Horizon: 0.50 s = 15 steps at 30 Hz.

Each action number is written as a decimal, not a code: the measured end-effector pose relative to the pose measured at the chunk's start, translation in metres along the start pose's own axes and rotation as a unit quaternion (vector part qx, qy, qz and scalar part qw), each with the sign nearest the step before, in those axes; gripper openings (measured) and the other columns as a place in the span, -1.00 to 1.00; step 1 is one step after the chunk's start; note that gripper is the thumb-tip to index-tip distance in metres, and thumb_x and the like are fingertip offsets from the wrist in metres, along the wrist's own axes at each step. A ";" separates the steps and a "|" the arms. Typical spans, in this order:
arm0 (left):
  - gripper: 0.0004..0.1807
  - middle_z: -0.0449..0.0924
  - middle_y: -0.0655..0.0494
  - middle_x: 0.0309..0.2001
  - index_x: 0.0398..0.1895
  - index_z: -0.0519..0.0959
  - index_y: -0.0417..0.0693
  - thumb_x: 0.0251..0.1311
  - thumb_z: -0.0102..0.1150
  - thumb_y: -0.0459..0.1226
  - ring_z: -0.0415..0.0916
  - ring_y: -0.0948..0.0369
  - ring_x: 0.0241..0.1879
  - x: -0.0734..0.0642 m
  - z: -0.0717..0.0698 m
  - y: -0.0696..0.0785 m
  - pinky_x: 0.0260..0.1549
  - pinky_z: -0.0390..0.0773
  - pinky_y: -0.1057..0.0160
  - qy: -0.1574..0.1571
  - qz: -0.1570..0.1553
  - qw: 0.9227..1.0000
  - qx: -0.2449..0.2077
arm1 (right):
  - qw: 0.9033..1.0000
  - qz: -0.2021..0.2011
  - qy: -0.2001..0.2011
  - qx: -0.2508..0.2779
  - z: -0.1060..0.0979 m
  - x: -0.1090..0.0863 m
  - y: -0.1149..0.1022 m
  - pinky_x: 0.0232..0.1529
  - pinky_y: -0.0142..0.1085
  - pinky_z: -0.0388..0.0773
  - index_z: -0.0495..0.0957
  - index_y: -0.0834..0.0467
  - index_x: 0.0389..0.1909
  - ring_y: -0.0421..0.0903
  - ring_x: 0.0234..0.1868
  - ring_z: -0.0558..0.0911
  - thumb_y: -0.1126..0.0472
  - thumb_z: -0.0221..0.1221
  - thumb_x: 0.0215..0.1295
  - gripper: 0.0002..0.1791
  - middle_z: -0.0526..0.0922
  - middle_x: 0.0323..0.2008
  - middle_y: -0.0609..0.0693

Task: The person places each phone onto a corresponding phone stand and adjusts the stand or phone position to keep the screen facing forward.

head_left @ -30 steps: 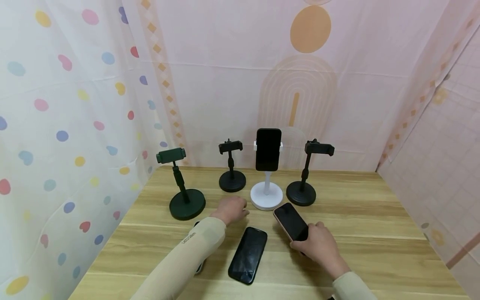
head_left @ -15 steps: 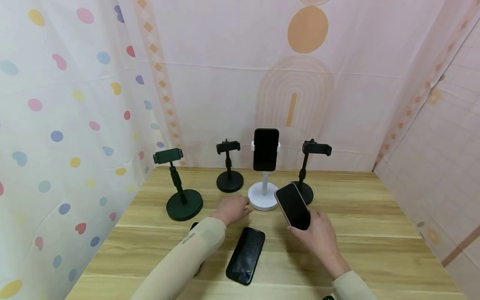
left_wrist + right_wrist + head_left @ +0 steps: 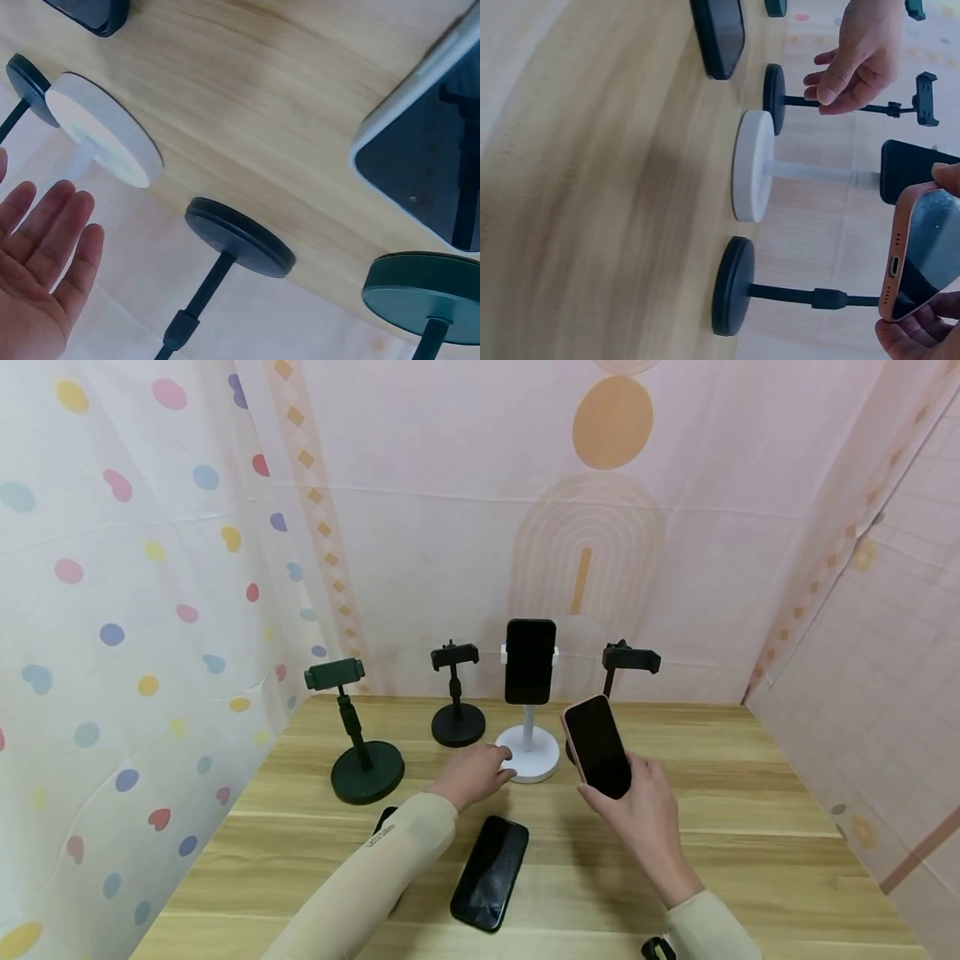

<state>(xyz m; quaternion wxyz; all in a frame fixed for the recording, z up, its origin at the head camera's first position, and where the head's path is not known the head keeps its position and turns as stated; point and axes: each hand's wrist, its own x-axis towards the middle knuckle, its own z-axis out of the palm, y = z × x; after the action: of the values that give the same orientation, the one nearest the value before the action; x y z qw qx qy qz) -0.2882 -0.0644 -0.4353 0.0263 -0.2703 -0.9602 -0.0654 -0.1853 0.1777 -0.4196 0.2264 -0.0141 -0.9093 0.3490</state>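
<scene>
My right hand [image 3: 647, 810] grips a pink-edged smartphone [image 3: 597, 745] by its lower end, thumb on one side and fingers on the other. The phone is raised and tilted, dark screen toward me, overlapping the right black phone stand [image 3: 632, 658] in the head view. Its bottom edge with the charging port shows in the right wrist view. My left hand [image 3: 474, 774] holds nothing; its fingers are loosely bent beside the round base of the white phone stand [image 3: 528, 753]. That stand carries an upright black smartphone [image 3: 530, 660] in its clamp.
Another black phone stand [image 3: 457, 724] and a dark green phone stand [image 3: 367, 772] are at the left. One black smartphone [image 3: 490, 872] lies flat near the front. A further smartphone [image 3: 427, 150] lies partly hidden beneath my left forearm. A patterned curtain [image 3: 420, 552] hangs behind the table.
My right hand has lifted the pink-edged smartphone from low over the table, up and toward the right black stand. My left hand has shifted slightly right, toward the white base.
</scene>
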 end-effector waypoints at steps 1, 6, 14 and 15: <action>-0.65 0.70 0.11 -0.17 0.04 0.66 -0.07 0.38 0.18 -0.05 0.64 0.17 -0.21 0.001 -0.001 0.001 -0.25 0.60 0.13 0.005 0.004 1.000 0.004 | 1.000 -0.001 0.005 0.006 -0.001 0.001 -0.001 -0.12 0.09 0.50 0.51 0.38 0.15 0.21 -0.07 0.54 -0.10 0.51 -0.04 -0.16 0.51 -0.02 0.31; -0.64 0.71 0.10 -0.16 0.04 0.67 -0.07 0.37 0.20 -0.03 0.65 0.16 -0.25 0.005 -0.009 0.010 -0.32 0.61 0.14 0.027 0.023 0.999 0.016 | 0.999 -0.004 0.027 0.022 -0.007 0.009 -0.005 -0.16 0.04 0.47 0.49 0.40 0.15 0.18 -0.09 0.51 -0.12 0.50 -0.02 -0.14 0.48 -0.04 0.28; -0.71 0.71 0.13 -0.20 -0.05 0.70 -0.02 0.34 0.23 -0.05 0.66 0.21 -0.32 0.013 -0.022 0.022 -0.42 0.59 0.23 0.082 0.054 0.994 0.036 | 0.997 0.002 0.056 0.043 -0.014 0.023 -0.012 -0.19 -0.04 0.40 0.50 0.36 0.16 0.12 -0.15 0.46 -0.13 0.50 -0.02 -0.15 0.46 -0.11 0.23; -0.71 0.71 0.13 -0.20 -0.05 0.70 -0.01 0.34 0.23 -0.05 0.66 0.21 -0.32 0.014 -0.024 0.024 -0.42 0.59 0.23 0.088 0.058 0.994 0.038 | 0.997 0.004 0.056 0.043 -0.015 0.025 -0.013 -0.19 -0.04 0.40 0.49 0.36 0.16 0.11 -0.14 0.46 -0.14 0.49 -0.01 -0.15 0.46 -0.10 0.23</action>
<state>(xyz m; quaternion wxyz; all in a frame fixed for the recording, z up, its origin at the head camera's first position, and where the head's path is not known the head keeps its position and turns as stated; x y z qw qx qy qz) -0.2875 -0.0405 -0.4078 0.1247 -0.3180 -0.9385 -0.0510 -0.2002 0.1816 -0.3913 0.2758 -0.0273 -0.8792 0.3876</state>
